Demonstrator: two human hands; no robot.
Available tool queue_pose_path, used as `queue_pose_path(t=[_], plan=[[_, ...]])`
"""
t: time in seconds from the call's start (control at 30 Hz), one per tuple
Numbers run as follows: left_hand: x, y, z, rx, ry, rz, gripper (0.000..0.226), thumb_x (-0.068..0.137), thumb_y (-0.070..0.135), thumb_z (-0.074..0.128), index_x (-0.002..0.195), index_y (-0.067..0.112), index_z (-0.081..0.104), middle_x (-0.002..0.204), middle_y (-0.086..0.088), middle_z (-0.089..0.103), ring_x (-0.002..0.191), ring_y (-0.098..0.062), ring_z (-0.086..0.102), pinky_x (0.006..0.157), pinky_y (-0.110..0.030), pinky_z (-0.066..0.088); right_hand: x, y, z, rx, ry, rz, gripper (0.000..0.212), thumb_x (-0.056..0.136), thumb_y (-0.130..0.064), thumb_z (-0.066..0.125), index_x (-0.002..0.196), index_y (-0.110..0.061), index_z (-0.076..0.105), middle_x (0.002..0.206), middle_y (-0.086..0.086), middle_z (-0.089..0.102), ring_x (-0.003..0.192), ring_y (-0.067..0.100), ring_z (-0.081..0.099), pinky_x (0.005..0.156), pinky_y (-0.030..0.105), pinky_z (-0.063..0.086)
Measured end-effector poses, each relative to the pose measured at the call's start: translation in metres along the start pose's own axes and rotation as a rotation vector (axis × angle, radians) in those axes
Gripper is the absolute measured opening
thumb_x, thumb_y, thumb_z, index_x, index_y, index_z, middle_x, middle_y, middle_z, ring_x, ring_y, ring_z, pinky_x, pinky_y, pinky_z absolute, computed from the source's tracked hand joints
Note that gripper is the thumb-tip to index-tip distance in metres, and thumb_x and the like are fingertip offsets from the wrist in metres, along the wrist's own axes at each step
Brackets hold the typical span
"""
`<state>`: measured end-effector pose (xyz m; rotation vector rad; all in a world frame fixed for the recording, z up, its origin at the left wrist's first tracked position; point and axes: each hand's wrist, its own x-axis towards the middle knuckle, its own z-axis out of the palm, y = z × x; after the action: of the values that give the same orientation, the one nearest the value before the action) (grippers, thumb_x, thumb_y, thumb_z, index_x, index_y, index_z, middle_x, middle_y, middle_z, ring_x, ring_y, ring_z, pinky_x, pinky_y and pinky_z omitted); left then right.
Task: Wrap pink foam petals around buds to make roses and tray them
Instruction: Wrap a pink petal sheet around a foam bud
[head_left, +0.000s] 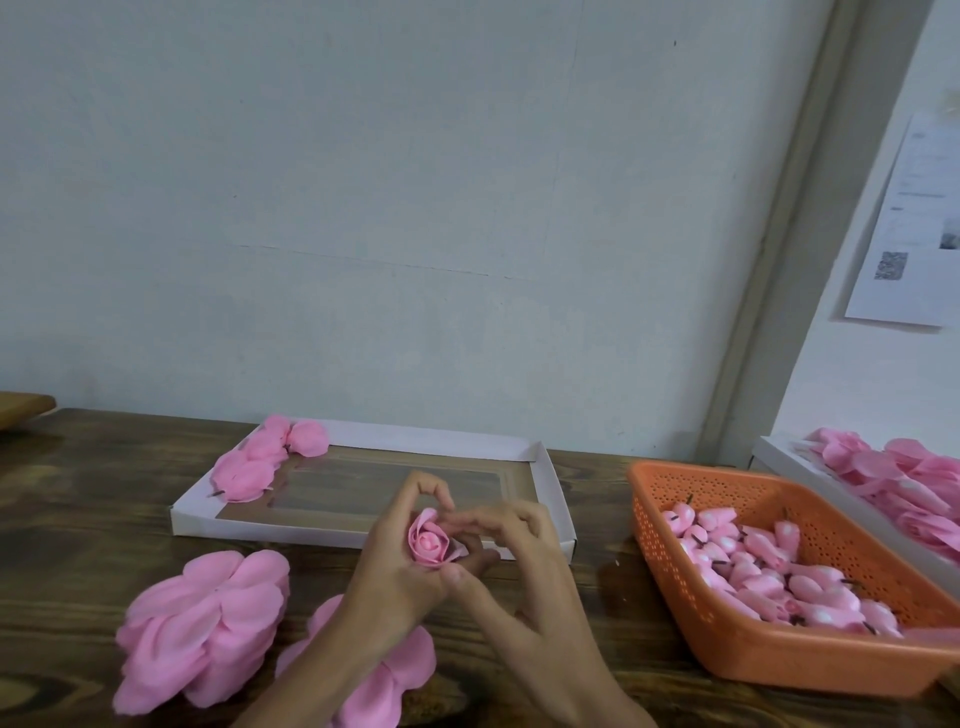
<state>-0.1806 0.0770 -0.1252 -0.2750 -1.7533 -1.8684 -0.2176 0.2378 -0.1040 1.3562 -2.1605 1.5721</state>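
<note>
Where left hand (397, 564) curls, rose (428, 543) (upright) inside

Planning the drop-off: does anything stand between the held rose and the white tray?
Nothing visible does. The left hand and right hand hold the rose just before the tray; finished roses fill only its far-left corner.

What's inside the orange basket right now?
Pink buds with short dark stems, heaped in the orange basket. Its far floor shows bare mesh. Whatever lies under the heap is covered.
</note>
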Motion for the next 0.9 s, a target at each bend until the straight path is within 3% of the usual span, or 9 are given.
queue_pose_path(t=[0.13, 0.2, 0.3, 0.37, 0.5, 0.57, 0.67, 0.8, 0.9], plan=[[0.000, -0.002, -0.001, 0.041, -0.047, 0.013, 0.046, 0.078, 0.006, 0.089, 0.104, 0.024, 0.055, 0.089, -0.015, 0.073, 0.084, -0.026, 0.074, 0.073, -0.030, 0.059, 0.001, 0.000, -0.002, -0.115, -0.029, -0.094, 0.025, 0.095, -0.039, 0.070, 0.120, -0.037, 0.072, 0.120, -0.023, 0.064, 0.129, 0.013, 0.048, 0.101, 0.018, 0.041], [0.000, -0.005, -0.003, 0.026, -0.057, 0.005, 0.046, 0.082, -0.004, 0.084, 0.105, 0.023, 0.054, 0.091, -0.019, 0.072, 0.085, -0.031, 0.072, 0.072, -0.030, 0.059, 0.001, -0.002, -0.001, -0.136, -0.029, -0.085, 0.031, 0.094, -0.050, 0.066, 0.121, -0.038, 0.072, 0.120, -0.023, 0.059, 0.128, 0.008, 0.045, 0.100, 0.015, 0.038], [0.000, -0.006, -0.003, 0.001, -0.062, -0.024, 0.045, 0.079, 0.011, 0.087, 0.105, 0.021, 0.052, 0.094, -0.030, 0.068, 0.089, -0.048, 0.067, 0.079, -0.050, 0.058, 0.001, -0.002, -0.001, -0.092, -0.029, -0.036, 0.033, 0.090, -0.055, 0.065, 0.119, -0.042, 0.074, 0.122, -0.015, 0.049, 0.128, 0.005, 0.041, 0.097, 0.009, 0.039], [0.000, -0.007, -0.003, 0.016, -0.059, -0.031, 0.042, 0.076, 0.016, 0.087, 0.101, 0.019, 0.053, 0.088, -0.027, 0.067, 0.084, -0.041, 0.065, 0.079, -0.053, 0.054, 0.001, 0.000, -0.003, -0.087, -0.052, -0.015, 0.033, 0.090, -0.057, 0.065, 0.118, -0.043, 0.074, 0.127, -0.018, 0.045, 0.133, 0.003, 0.038, 0.099, 0.008, 0.038], [0.001, -0.002, -0.001, 0.090, -0.074, 0.004, 0.031, 0.075, 0.013, 0.087, 0.080, 0.028, 0.060, 0.077, -0.005, 0.065, 0.074, -0.019, 0.061, 0.067, -0.031, 0.050, 0.000, 0.007, -0.001, -0.153, -0.144, -0.025, 0.035, 0.092, -0.059, 0.064, 0.126, -0.050, 0.065, 0.131, -0.025, 0.037, 0.139, 0.003, 0.031, 0.105, 0.008, 0.030], [0.003, 0.000, 0.003, 0.111, -0.095, 0.031, 0.029, 0.072, 0.009, 0.087, 0.073, 0.027, 0.064, 0.074, -0.004, 0.065, 0.071, -0.015, 0.060, 0.065, -0.026, 0.049, 0.000, 0.008, 0.000, -0.146, -0.156, -0.029, 0.037, 0.093, -0.061, 0.063, 0.129, -0.051, 0.062, 0.132, -0.025, 0.036, 0.138, 0.004, 0.033, 0.105, 0.009, 0.032], [0.002, 0.003, 0.006, 0.077, -0.043, 0.000, 0.016, 0.062, 0.024, 0.085, 0.065, 0.019, 0.070, 0.067, -0.004, 0.066, 0.066, -0.014, 0.063, 0.064, -0.025, 0.054, 0.000, 0.010, 0.001, 0.051, -0.077, -0.049, 0.039, 0.093, -0.055, 0.068, 0.130, -0.043, 0.061, 0.134, -0.016, 0.048, 0.133, 0.014, 0.048, 0.101, 0.014, 0.042], [0.001, 0.001, 0.004, 0.102, 0.120, -0.031, 0.027, 0.061, 0.037, 0.084, 0.054, 0.024, 0.062, 0.055, -0.005, 0.057, 0.052, -0.013, 0.054, 0.051, -0.023, 0.045, -0.001, 0.017, 0.008, 0.399, 0.128, 0.123, 0.031, 0.089, -0.051, 0.075, 0.115, -0.039, 0.064, 0.117, -0.012, 0.066, 0.108, 0.016, 0.067, 0.091, 0.035, 0.057], [0.003, 0.000, 0.007, -0.083, 0.262, -0.111, 0.034, 0.058, 0.034, 0.087, 0.054, 0.019, 0.057, 0.064, -0.008, 0.058, 0.059, -0.017, 0.055, 0.060, -0.030, 0.046, -0.002, 0.023, 0.018, 0.340, 0.185, 0.110, 0.015, 0.088, -0.030, 0.071, 0.100, -0.037, 0.066, 0.103, -0.009, 0.072, 0.102, 0.015, 0.070, 0.085, 0.032, 0.058]])
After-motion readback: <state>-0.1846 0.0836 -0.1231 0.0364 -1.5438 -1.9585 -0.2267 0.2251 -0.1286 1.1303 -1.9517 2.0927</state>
